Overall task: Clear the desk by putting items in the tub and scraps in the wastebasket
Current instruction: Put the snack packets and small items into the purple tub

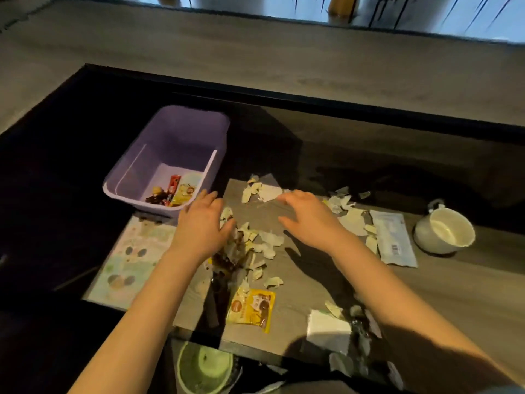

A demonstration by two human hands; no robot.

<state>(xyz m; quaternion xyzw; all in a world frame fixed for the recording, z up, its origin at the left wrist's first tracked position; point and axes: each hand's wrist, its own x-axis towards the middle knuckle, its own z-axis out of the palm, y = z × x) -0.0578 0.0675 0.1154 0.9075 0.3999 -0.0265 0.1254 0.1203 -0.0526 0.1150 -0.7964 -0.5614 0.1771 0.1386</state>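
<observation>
Forearms (pixel 147 302) outstretched, left hand (pixel 203 223), right hand (pixel 309 220) splayed over scraps (pixel 264 245).

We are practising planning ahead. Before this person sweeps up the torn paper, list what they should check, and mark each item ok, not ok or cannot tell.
1. Left hand and right hand free, holding nothing: ok.
2. Paper scraps lie between the hands: ok.
3. Wastebasket mouth open, below the near edge: ok.
4. Tub has room left: ok.
5. Scraps separate from the yellow packet: not ok, one lies on it.
6. Mug empty: cannot tell.
</observation>
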